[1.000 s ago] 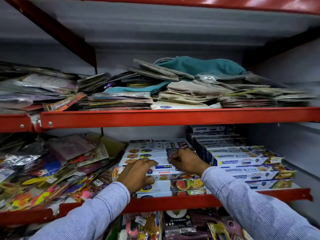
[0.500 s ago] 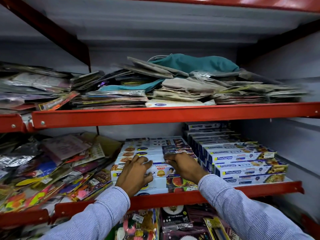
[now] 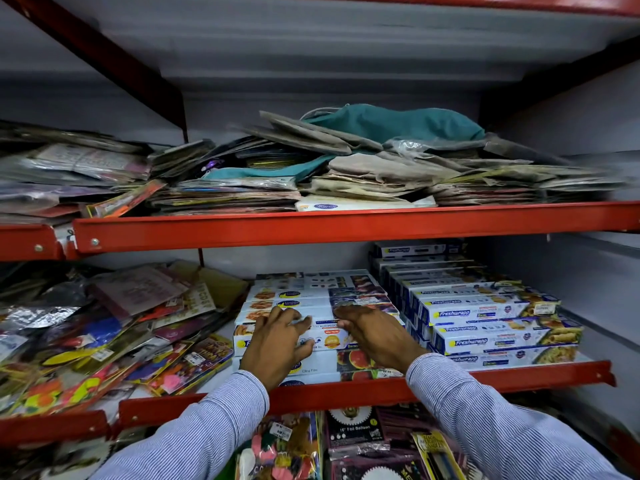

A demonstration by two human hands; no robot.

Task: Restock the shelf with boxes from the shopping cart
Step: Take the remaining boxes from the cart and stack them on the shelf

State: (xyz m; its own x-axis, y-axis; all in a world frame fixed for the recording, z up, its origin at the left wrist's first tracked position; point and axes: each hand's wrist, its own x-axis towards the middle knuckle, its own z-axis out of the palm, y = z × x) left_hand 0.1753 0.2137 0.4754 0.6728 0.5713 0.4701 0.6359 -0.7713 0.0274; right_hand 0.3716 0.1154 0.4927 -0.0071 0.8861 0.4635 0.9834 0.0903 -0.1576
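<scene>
- Both hands lie spread, palms down: left hand (image 3: pixel 277 344) and right hand (image 3: pixel 372 336) on the front box (image 3: pixel 329 337) atop the shelf (image 3: pixel 346 389) stack.
- Push evenly, squaring it against the Freshwrapp boxes (image 3: pixel 491 308); the shopping cart seems out of view.

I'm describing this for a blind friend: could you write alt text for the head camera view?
Two hands, left hand and right hand, rest palms down on a stack of white boxes on a red shelf. Blue Freshwrapp boxes sit stacked to the right, loose colourful packets to the left.
</scene>
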